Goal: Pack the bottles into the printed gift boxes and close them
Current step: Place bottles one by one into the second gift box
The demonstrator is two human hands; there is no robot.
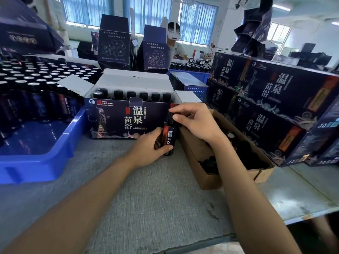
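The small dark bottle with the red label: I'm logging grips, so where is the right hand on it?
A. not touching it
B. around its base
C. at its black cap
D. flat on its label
C: the right hand pinches the black cap of the small dark bottle, while the left hand wraps its body.

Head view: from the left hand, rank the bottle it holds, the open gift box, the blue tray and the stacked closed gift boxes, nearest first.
1. Bottle: in the left hand, fingers around it.
2. Open gift box: just behind the hand.
3. Blue tray: left side of the table.
4. Stacked closed gift boxes: far right.
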